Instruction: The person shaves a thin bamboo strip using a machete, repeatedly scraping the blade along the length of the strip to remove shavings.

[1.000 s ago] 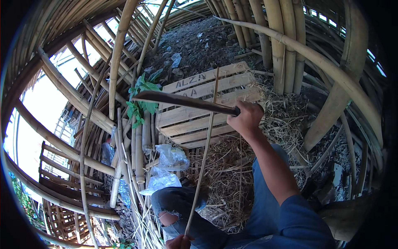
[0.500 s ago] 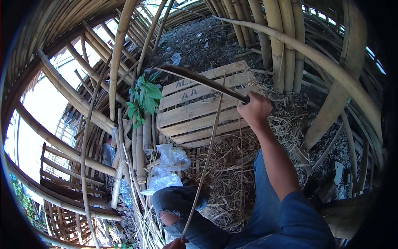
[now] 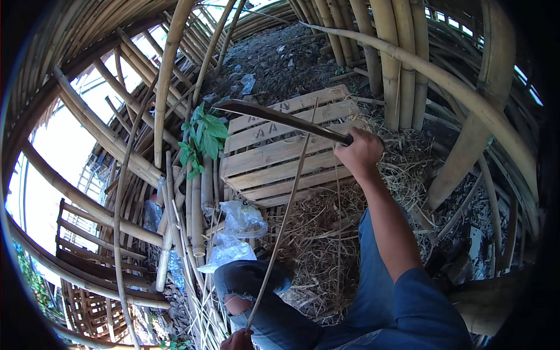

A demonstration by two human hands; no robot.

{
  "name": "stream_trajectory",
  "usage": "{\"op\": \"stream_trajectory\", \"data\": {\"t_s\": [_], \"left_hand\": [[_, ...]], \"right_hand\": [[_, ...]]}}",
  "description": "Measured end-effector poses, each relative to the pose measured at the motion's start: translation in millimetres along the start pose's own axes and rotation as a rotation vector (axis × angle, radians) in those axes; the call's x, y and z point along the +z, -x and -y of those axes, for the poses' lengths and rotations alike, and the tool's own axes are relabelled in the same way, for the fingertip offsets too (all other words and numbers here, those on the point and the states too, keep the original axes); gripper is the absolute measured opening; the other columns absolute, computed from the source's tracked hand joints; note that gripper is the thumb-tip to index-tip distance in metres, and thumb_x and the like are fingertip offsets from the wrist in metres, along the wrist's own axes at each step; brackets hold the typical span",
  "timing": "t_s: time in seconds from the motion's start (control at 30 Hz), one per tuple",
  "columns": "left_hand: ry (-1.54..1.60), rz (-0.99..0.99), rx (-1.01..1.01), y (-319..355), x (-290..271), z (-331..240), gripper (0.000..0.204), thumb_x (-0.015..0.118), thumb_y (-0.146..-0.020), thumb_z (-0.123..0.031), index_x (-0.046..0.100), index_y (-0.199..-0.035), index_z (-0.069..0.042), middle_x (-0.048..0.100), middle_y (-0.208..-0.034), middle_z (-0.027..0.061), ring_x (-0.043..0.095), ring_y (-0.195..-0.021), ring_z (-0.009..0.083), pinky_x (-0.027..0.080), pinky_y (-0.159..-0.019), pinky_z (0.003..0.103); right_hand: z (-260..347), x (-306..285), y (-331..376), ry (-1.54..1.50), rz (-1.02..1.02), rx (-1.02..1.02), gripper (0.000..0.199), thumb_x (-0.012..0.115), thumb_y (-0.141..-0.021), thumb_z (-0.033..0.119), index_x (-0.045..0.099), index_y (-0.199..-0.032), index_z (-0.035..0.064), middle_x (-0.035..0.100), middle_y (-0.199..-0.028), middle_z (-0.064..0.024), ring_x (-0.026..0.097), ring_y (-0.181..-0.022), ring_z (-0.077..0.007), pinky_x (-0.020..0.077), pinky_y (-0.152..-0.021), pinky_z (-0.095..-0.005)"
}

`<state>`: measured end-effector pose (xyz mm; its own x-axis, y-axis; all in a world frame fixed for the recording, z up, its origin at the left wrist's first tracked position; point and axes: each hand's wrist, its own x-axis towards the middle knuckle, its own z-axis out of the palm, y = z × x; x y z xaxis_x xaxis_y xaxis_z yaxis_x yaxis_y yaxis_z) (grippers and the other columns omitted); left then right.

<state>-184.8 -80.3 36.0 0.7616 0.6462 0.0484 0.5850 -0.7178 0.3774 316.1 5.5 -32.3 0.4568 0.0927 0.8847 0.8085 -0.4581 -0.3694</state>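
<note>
In my right hand (image 3: pixel 360 150), raised over the right end of a slatted wooden crate, the dark handle of a machete (image 3: pixel 274 116) is gripped. Its long blade points left above the crate (image 3: pixel 280 154). My left hand (image 3: pixel 238 340), partly cut off at the lower edge, is closed round the near end of a thin bamboo strip (image 3: pixel 281 233). That strip slants up and away past my bent knee, its far part passing behind or against the blade; whether they touch I cannot tell.
Pale shavings (image 3: pixel 318 256) cover the ground before the crate. Clear plastic bags (image 3: pixel 242 220) lie to the left, near bamboo poles (image 3: pixel 198 221) and a leafy plant (image 3: pixel 207 134). A long curved bamboo pole (image 3: pixel 443 73) crosses the upper right. Thin strips (image 3: pixel 201 303) lie beside my knee.
The machete's tip has dipped slightly and its blade has turned to show more of its flat. My left hand and the strip's near end have shifted a little left.
</note>
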Motion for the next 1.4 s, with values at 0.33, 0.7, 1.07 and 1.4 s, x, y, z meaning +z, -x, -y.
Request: {"op": "stream_trajectory", "data": {"t_s": [0.33,0.7,1.07,1.4], "left_hand": [[0.014,-0.007,-0.017,16,4,12,0.019,0.053,-0.075,0.003,0.058,-0.093,0.003,0.061,-0.085,0.0189,0.06,-0.072,0.0355,0.051,-0.062,0.042],[0.02,0.03,-0.04,26,8,19,0.018,0.055,-0.076,0.003,0.058,-0.094,0.004,0.061,-0.086,0.0193,0.061,-0.073,0.0343,0.051,-0.061,0.041],[-0.047,-0.029,0.004,15,3,10,0.015,0.051,-0.075,0.006,0.058,-0.088,0.004,0.06,-0.08,0.0192,0.06,-0.068,0.0342,0.05,-0.059,0.04],[0.009,-0.05,0.045,25,3,13,0.01,0.053,-0.075,0.005,0.058,-0.084,0.002,0.059,-0.076,0.0168,0.059,-0.064,0.0336,0.048,-0.055,0.041]], "right_hand": [[13,-10,0,0.098,0.072,-0.064,0.021,0.07,-0.049,0.016,0.051,-0.057,0.0099,0.053,-0.053,-0.0062,0.054,-0.048,-0.0262,0.043,-0.051,-0.0391],[6,-4,-3,0.051,0.124,-0.022,0.019,0.07,-0.05,0.015,0.053,-0.057,0.0108,0.056,-0.055,-0.007,0.057,-0.05,-0.0277,0.0437,-0.047,-0.0377],[5,0,2,0.169,0.23,0.11,0.02,0.071,-0.049,0.016,0.058,-0.062,0.0094,0.059,-0.057,-0.0077,0.059,-0.052,-0.0258,0.0439,-0.051,-0.0381],[-3,-3,-4,0.141,0.249,0.045,0.014,0.068,-0.056,0.015,0.061,-0.065,0.0083,0.062,-0.06,-0.0099,0.063,-0.057,-0.029,0.0478,-0.053,-0.0394]]}}
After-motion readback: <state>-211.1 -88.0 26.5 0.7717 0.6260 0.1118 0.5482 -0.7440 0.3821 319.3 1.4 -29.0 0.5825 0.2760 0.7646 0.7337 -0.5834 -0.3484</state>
